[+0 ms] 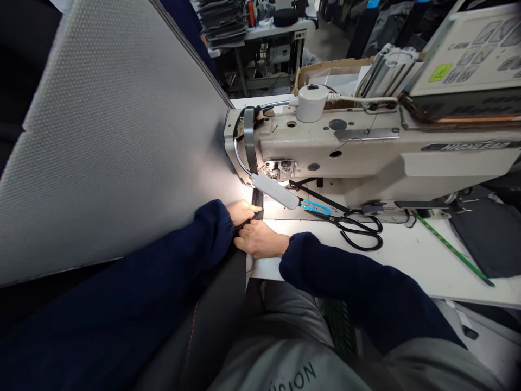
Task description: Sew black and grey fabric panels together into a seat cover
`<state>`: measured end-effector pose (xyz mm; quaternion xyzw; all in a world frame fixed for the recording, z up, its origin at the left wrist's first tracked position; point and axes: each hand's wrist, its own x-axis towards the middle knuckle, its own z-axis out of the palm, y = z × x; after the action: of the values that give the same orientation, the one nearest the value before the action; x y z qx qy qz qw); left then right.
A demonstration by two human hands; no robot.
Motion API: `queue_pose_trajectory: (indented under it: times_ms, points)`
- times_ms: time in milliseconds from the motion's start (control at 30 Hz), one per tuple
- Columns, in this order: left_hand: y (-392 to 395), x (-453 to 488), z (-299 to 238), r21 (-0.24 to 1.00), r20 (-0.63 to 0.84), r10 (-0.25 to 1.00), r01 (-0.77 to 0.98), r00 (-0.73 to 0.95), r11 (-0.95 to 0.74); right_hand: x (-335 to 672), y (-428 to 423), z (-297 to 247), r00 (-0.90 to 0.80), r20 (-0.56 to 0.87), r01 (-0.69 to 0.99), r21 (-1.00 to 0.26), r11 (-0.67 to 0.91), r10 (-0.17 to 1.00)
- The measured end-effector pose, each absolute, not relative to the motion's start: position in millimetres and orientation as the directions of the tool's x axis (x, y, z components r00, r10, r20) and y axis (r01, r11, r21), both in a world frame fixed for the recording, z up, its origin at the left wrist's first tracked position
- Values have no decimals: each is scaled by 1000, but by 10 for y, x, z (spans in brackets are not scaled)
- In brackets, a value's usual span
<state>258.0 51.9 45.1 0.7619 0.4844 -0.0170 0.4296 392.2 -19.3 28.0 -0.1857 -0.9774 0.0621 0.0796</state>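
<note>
A large grey textured panel [109, 125] stands up on its edge at the left of a beige sewing machine [366, 152]. Its lower dark edge [258, 202] runs under the needle area, lit by the machine's lamp [274, 191]. My left hand [243, 212] is closed, pinching that dark edge just before the needle. Right behind it, my right hand [260, 240] lies on the same material at the table's front edge, fingers curled and pressed together on it. Dark fabric [215, 320] hangs down from both hands towards my lap.
Black scissors [358, 231] and blue thread snips [315, 206] lie on the white table [407, 260] under the machine arm. A green striped stick [451, 247] and dark cloth [488, 239] lie to the right. Another workstation with stacked pieces [223, 21] stands behind.
</note>
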Motion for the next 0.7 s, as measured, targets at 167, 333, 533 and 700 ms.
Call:
queue_pose_trajectory:
  times_ms: [167, 333, 533, 700]
  points:
    - [666, 2660, 514, 597, -424, 711, 763, 561, -247, 3954, -56, 220, -907, 140, 376, -154, 914, 397]
    - [244, 2658, 708, 199, -374, 797, 880, 475, -431, 4049, -316, 248, -936, 207, 239, -217, 946, 284]
    - [-139, 2552, 642, -18, -368, 784, 839, 500, -544, 4127, -586, 245, -946, 212, 211, -167, 963, 244]
    - [-7, 2605, 607, -93, -452, 697, 747, 557, -658, 4099, -484, 152, -944, 179, 248, -166, 954, 277]
